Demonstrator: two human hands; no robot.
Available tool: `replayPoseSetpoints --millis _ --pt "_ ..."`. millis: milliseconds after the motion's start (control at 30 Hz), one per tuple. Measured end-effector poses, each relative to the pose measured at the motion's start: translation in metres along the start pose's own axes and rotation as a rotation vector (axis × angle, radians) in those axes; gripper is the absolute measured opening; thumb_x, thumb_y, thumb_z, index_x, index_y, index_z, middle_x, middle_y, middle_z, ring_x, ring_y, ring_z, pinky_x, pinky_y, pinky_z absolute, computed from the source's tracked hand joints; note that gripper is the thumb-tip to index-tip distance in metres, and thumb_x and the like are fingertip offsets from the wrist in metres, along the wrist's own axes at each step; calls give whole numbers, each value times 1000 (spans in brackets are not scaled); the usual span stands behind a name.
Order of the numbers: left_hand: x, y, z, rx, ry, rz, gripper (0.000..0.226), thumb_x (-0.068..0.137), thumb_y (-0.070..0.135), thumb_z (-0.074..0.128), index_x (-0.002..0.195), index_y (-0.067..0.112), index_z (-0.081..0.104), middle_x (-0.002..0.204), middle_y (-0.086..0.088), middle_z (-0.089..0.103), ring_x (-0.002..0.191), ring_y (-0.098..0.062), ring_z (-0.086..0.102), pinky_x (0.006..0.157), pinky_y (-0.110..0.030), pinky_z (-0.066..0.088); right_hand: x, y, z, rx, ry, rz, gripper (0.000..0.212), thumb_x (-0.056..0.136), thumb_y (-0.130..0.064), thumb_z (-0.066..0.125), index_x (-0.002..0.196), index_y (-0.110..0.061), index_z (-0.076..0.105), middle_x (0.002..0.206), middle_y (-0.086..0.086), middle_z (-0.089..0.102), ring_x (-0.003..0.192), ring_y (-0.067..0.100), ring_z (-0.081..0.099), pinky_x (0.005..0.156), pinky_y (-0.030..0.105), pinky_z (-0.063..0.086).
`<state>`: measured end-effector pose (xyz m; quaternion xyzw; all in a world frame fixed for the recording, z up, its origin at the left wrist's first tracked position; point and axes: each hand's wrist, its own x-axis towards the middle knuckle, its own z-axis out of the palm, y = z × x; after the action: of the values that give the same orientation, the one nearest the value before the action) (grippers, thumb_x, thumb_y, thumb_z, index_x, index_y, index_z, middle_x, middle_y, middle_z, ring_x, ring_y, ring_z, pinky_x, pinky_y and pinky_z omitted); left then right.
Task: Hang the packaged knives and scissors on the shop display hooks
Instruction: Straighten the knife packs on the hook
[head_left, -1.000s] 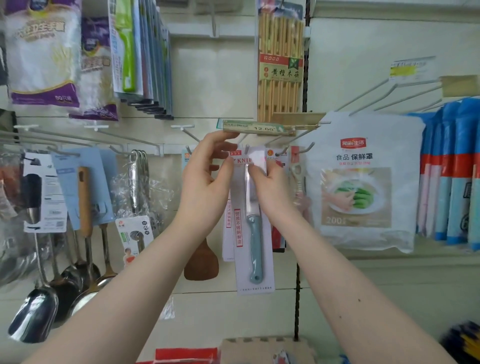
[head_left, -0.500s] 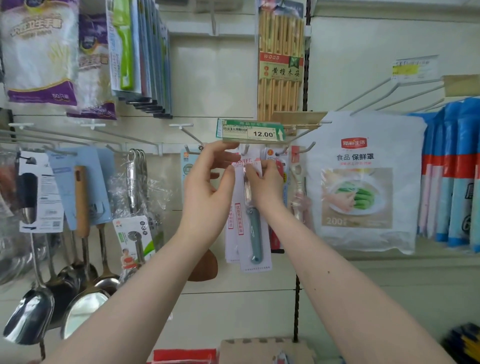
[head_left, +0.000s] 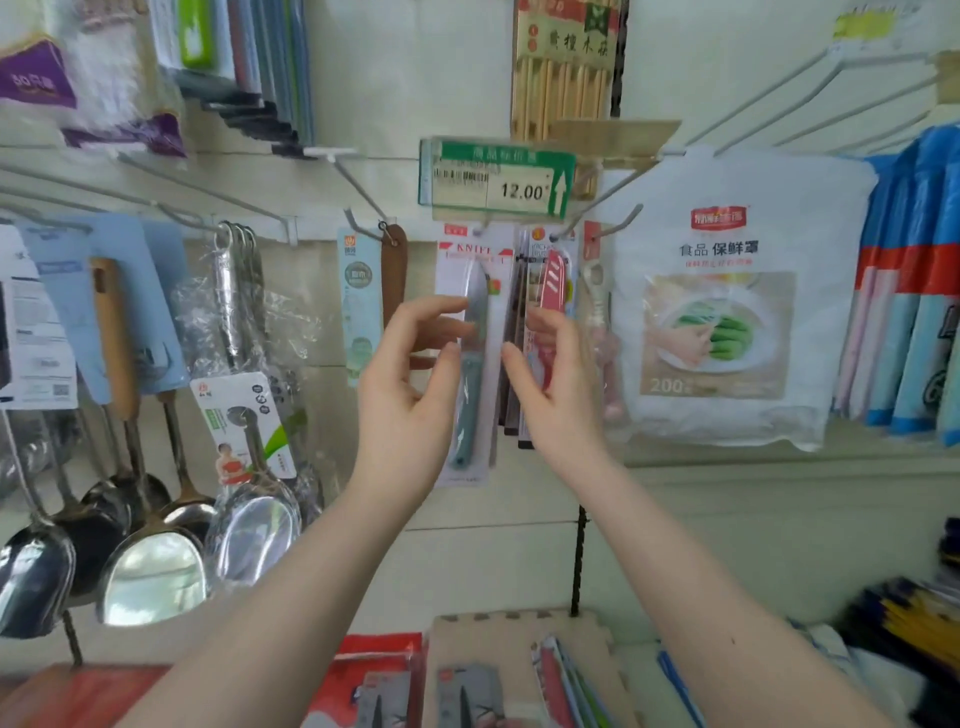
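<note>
Cream panelled shop wall set with rows of white wire hooks; goods hang from them. Largest item, at right: a white plastic bag of food covers. At left: a cluster of long-handled steel ladles. Centre: the left hand and the right hand, both raised in front of the wall, palms turned inward. The grip of each is spread, fingers apart and holding nothing. Between them hangs the white carded knife with a teal handle, suspended from a wire hook of which only the tip shows beneath the green-and-white price label marked 12.00. The card's long axis is vertical, blade up and handle down. The left hand's fingertips overlap the card's left edge, though contact cannot be confirmed; the right hand stands just beside the right edge, in front of a red carded knife on the neighbouring hook. This card appears to be hung already. The relation governing the coming move is therefore downward: the grey carded packs lie flat at the lower edge of the view, well below both hands and between the two forearms, roughly equally near either. Either grip would probably need to drop and turn palm-down to lift one.
</note>
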<state>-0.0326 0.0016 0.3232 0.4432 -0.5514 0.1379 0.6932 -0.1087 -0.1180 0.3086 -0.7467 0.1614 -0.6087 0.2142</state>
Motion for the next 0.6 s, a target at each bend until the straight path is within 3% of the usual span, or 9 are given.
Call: replayPoseSetpoints --millis 133,300,467,600 --pt "-25 -16 11 -34 -29 -60 37 89 -5 47 105 28 54 94 9 63 92 1 59 81 -15 43 -31 12 -4 44 -1 -8 41 88 -33 53 124 -15 47 118 -5 51 114 12 51 98 20 40" --pt "-72 -41 21 -84 -15 -224 31 89 -2 47 107 22 56 92 10 63 92 -4 60 84 -24 45 -82 35 -7 124 -48 57 34 89 -28 51 122 -19 48 119 1 56 110 15 55 95 34 46" --pt "-129 -70 17 -76 -17 -360 29 90 -2 48 107 20 56 92 9 62 91 -6 59 85 -29 46 -138 70 -3 115 -104 191 28 87 -31 49 114 -24 48 114 0 58 100 11 56 85 21 44" --pt "-169 -92 11 -43 -6 -509 29 90 0 48 106 24 56 92 9 64 87 -4 58 81 -29 46 -181 104 6 33 -167 345 21 90 -26 51 110 -23 51 110 3 60 96 14 57 80 20 44"
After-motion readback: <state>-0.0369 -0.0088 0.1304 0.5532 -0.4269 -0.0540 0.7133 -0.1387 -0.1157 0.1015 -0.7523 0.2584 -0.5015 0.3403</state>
